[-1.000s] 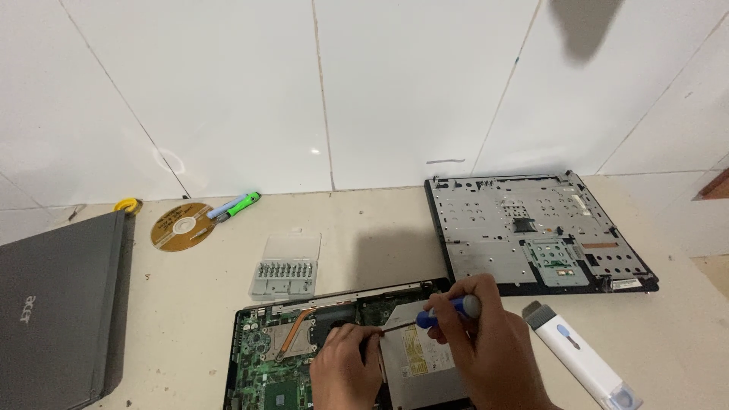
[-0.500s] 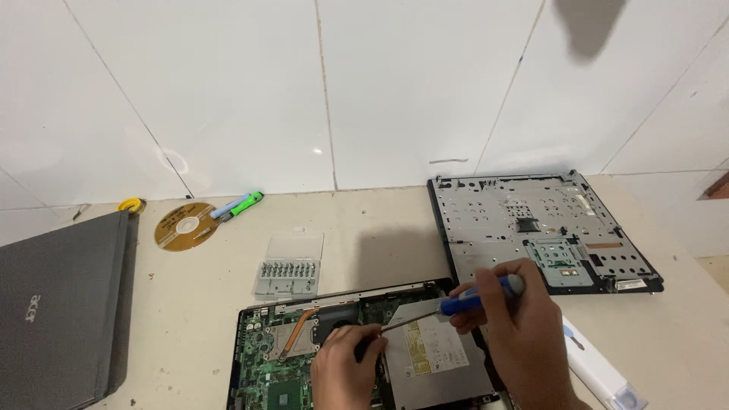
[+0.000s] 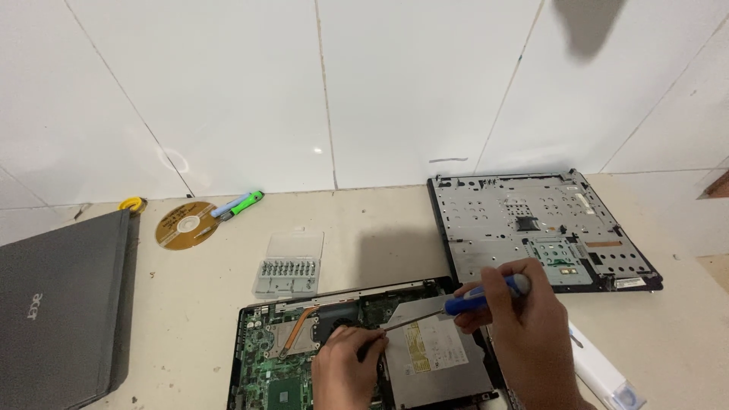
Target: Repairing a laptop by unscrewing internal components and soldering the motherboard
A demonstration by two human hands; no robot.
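I am curling my left hand (image 3: 345, 372) closed, fingertips pressing down on the opened laptop base (image 3: 304, 357). My right hand (image 3: 524, 334) is gripping a blue-handled screwdriver (image 3: 471, 301), its shaft slanting down toward the left hand. Farther back on the bench (image 3: 380, 228) are lying a clear bit case (image 3: 289, 263), a removed laptop cover (image 3: 539, 228) and a gold disc (image 3: 186, 225).

Screwdriver tip (image 3: 383, 331) hidden under left hand (image 3: 345, 372), opened laptop base (image 3: 262, 357) cut by bottom edge, closed grey laptop (image 3: 57, 304) cropped at left.
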